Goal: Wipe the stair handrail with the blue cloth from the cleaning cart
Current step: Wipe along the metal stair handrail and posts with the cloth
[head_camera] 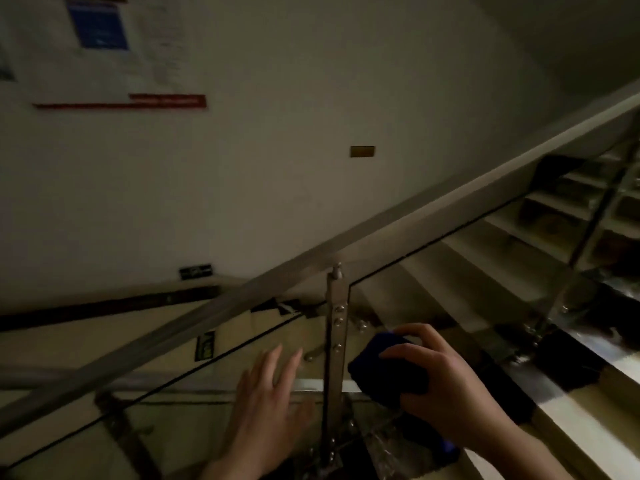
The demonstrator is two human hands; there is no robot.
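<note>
Head view. Your right hand (446, 386) grips the wadded blue cloth (381, 370) just right of the steel post (336, 327), below the handrail (415, 213) and apart from it. Your left hand (270, 403) is spread and holds nothing.

Recommendation: raise the cloth onto the rail, wrap it over the top, and draw it along the slope with steady pressure.

Deficiencies: the light is dim, both rail ends are cut off, the cart is not in view, and the far wall notices are unreadable.
</note>
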